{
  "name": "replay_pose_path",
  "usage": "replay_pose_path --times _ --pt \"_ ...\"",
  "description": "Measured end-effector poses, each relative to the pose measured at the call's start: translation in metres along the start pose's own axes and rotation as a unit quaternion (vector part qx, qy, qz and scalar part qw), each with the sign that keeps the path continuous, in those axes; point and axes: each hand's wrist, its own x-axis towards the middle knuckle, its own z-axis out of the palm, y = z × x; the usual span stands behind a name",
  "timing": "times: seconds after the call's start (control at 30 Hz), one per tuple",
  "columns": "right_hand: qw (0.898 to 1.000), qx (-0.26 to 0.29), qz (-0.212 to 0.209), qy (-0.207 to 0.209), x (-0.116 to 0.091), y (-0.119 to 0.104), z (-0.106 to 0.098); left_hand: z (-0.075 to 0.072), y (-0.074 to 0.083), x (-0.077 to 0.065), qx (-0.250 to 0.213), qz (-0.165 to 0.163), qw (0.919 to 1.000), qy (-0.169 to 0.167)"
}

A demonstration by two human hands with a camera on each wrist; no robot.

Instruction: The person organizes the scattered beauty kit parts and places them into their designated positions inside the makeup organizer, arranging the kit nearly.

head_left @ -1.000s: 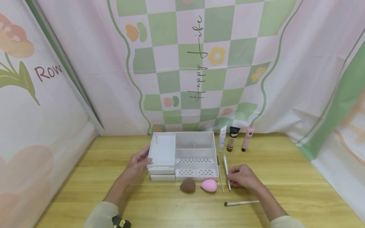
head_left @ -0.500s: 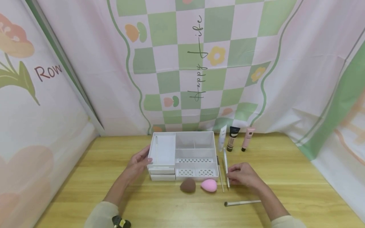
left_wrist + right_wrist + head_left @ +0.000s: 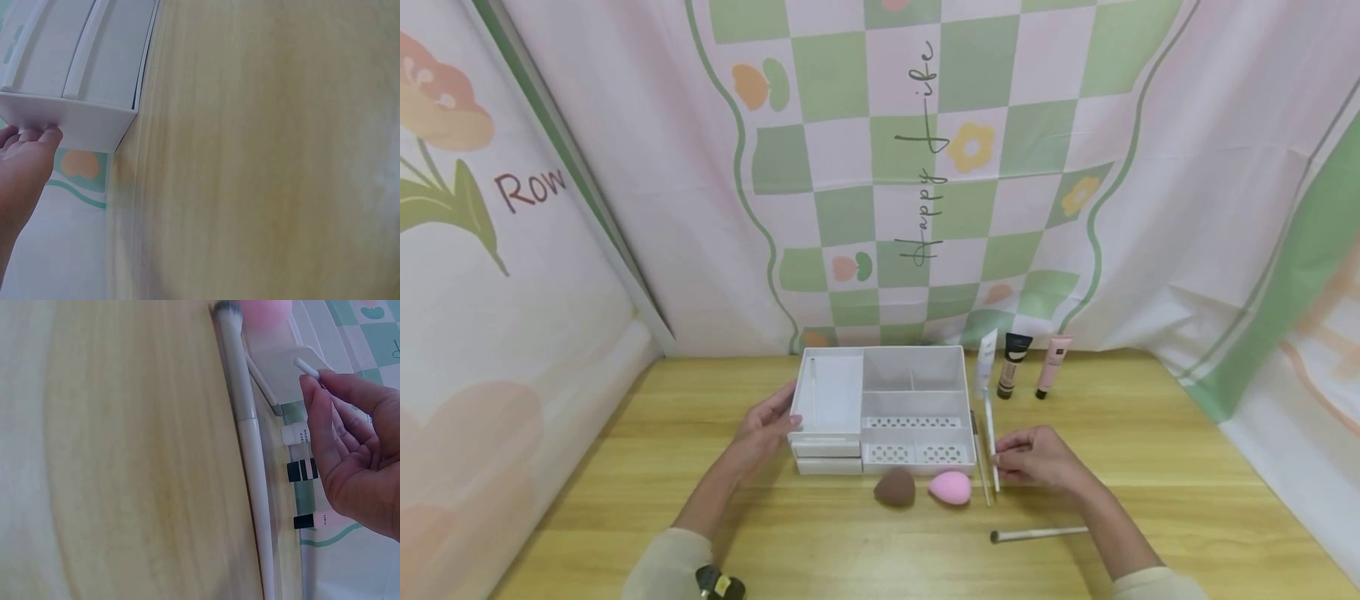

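My left hand (image 3: 760, 433) rests against the left side of a white desktop organizer (image 3: 823, 439); in the left wrist view its fingertips touch the outer side wall. A thin white stick stands inside the organizer's left compartment. My right hand (image 3: 1041, 460) pinches a slim white makeup brush (image 3: 990, 433) between thumb and fingers, right of the organizer. The rounded handle end (image 3: 306, 367) pokes out past the fingertips in the right wrist view. Another thin brush (image 3: 981, 467) lies close beside it. A thicker white-handled brush (image 3: 1037, 533) lies nearer on the table, partly below the right forearm.
A brown makeup sponge (image 3: 895, 488) and a pink one (image 3: 951, 487) sit before the organizer. White (image 3: 986, 362), black (image 3: 1013, 365) and pink (image 3: 1053, 367) tubes stand at the back right. Patterned curtains hang behind the wooden table (image 3: 820, 542).
The right hand has raised the pinched brush slightly and moved it a little toward the organizer. The left hand stays at the organizer's side.
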Motion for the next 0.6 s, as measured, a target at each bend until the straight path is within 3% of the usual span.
replay_pose_path --times 0.6 --pt "1.000 0.004 -0.017 -0.004 -0.002 -0.013 0.000 0.001 0.000 0.000 -0.005 0.014 0.9999 -0.005"
